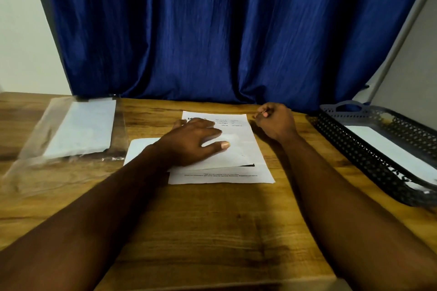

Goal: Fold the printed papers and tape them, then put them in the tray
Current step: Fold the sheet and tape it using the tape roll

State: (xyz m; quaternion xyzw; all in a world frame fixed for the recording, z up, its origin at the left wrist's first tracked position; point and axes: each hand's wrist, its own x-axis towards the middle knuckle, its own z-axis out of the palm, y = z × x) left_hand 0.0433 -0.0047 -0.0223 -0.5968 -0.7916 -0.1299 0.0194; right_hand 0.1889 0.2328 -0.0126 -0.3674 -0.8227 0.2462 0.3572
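Squarely under left hand [191,143] fingers [206,124], printed paper [238,149], right hand [275,121] curled beside

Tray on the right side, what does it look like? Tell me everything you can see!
The tray is dark grey, plastic-looking, with lacy, hole-patterned walls and a cut-out handle at its far end. It sits flat on the wooden table, at its right edge, its near end cut off. A white paper lies inside. The left hand and right hand are away from it.
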